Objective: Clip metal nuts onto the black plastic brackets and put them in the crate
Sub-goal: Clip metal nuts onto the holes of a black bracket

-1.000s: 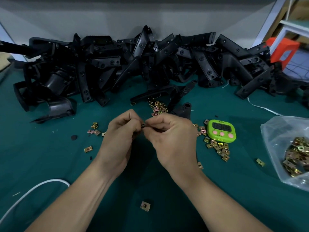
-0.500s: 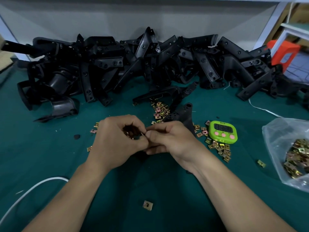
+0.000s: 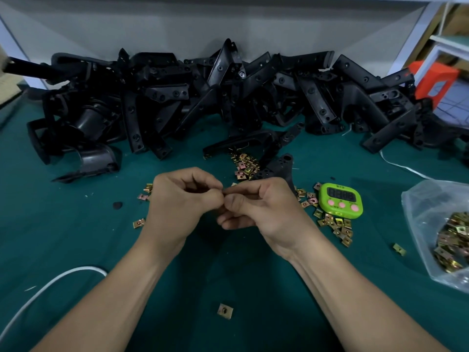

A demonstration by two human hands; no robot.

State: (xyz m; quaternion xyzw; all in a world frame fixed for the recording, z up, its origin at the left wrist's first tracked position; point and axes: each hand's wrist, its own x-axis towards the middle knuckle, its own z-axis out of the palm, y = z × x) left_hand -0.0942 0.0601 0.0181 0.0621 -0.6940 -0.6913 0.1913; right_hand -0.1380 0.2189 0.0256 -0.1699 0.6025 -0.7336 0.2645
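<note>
- Black plastic bracket [image 3: 276, 168] is found loose on the tabletop [image 3: 76, 250], just beyond the right hand [image 3: 264, 209] toward the far edge. Its long axis seems to run roughly near-to-far, and its near end is hidden by that hand.
- For the pick, the right hand is judged the nearer; the left hand [image 3: 182, 201] is set further to the side.
- Both grips are narrow: fingers are curled and the tips are pressed together at mid-tabletop. What is pinched there cannot be told.
- Counted: two hands, one loose bracket, one green timer [image 3: 340, 199], one plastic bag [image 3: 418, 212] of nuts at the right edge.
- One single metal nut [image 3: 225, 311] is seen toward the near edge, one beside the bag, three left of the left hand.
- The nut clusters and the heap of brackets [image 3: 228, 97] along the far edge are too tangled to be counted; no crate can be made out.
</note>
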